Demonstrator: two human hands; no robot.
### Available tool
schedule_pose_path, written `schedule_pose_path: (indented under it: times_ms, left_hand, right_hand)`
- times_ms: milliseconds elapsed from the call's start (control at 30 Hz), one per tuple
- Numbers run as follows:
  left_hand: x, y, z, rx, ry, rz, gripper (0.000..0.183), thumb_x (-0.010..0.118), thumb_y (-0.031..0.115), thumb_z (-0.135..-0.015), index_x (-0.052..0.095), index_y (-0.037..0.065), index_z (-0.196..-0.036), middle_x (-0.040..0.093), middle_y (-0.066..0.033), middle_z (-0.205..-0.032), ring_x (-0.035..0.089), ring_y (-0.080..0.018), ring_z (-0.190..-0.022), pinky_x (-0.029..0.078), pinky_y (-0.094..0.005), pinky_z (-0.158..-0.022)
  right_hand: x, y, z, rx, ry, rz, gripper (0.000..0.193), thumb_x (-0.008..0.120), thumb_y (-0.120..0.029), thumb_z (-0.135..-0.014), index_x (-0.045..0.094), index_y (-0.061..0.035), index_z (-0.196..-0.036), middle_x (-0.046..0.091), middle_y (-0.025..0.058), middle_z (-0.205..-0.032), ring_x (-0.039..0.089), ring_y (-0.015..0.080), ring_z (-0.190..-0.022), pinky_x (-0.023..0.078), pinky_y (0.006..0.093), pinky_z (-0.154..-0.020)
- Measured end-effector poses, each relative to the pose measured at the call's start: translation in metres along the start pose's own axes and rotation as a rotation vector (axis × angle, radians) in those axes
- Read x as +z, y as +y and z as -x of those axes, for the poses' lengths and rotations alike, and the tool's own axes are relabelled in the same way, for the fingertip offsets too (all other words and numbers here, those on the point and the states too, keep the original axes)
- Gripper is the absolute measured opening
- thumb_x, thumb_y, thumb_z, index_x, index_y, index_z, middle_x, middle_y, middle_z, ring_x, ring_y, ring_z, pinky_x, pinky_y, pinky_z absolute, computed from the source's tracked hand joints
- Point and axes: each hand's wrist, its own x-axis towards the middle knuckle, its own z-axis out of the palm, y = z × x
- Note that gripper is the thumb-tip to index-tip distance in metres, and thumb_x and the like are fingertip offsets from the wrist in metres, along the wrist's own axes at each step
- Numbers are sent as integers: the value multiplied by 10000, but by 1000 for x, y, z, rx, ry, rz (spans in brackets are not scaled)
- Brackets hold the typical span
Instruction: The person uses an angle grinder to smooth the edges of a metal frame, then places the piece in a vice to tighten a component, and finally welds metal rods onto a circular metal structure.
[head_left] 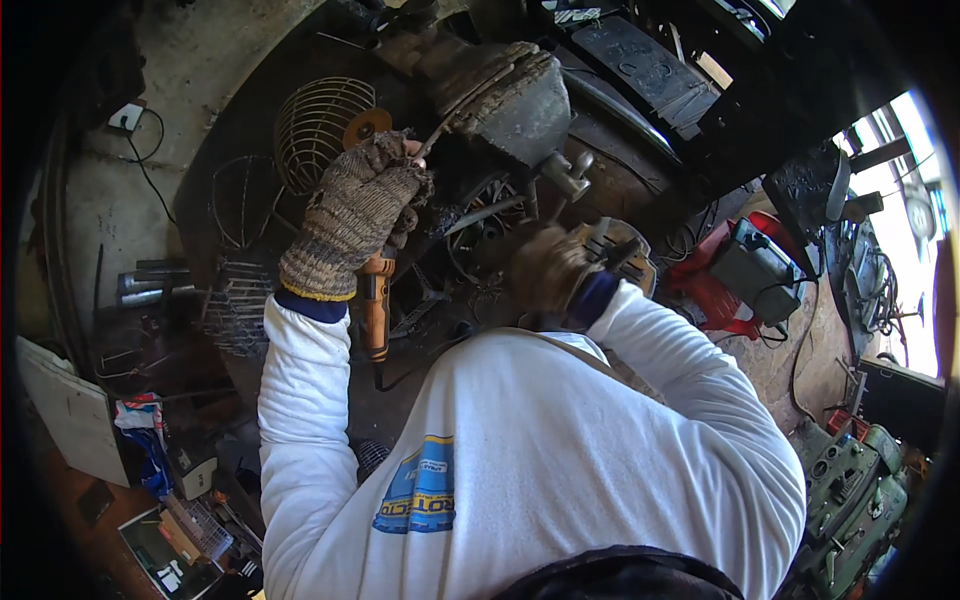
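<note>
My left hand [362,205], in a brown knitted work glove, is closed with its fingertips pinching a thin metal strip [436,135]. The strip's far end reaches the jaws of a big grey bench vise [520,110]. Below that glove lies an orange angle grinder [375,310], its upper part hidden by the hand. Past the knuckles a brown disc [366,126] shows. My right hand [545,265], gloved too, is smeared by motion just under the vise's screw head [568,175]; its fingers cannot be made out.
A round wire guard [318,130] lies left of the vise. To the right are a slotted round metal part [615,250] and a grey-green machine [765,262] beside red plastic. Several rods [240,305] lie at the left. A green machine [855,495] stands at lower right.
</note>
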Motion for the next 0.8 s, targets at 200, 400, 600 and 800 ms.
schedule_pose_path:
  times_ms: [200,400,600,800]
  left_hand:
    - [2,-3,-2,192,15,66,199,648,146,-941,655,76,-1127,675,26,-846,606,-24,-683,476,-176,-568]
    - [2,-5,-1,121,43,13,204,655,145,-936,663,76,-1129,673,39,-842,606,-27,-681,485,-182,-576]
    - [2,-8,-8,140,33,24,243,647,188,-935,641,127,-1170,668,21,-842,588,-43,-589,475,-215,-491]
    - [1,-14,-6,493,146,-339,211,655,164,-924,668,83,-1120,696,-34,-938,663,-123,-810,539,-257,-733]
  right_hand:
    - [14,144,21,539,592,-660,369,632,-171,-877,550,-71,-1222,615,159,-1209,618,281,-1083,501,390,-940]
    - [-72,120,8,-81,903,-2327,235,625,-133,-921,610,-21,-1126,676,144,-1007,647,267,-946,518,426,-909]
    - [-79,77,-5,-219,621,-1838,463,680,-248,-899,517,-26,-1272,653,46,-826,663,179,-831,537,462,-800]
    - [-108,-25,-5,-309,340,-316,480,692,-285,-872,592,-33,-1268,697,123,-875,691,286,-790,538,420,-714]
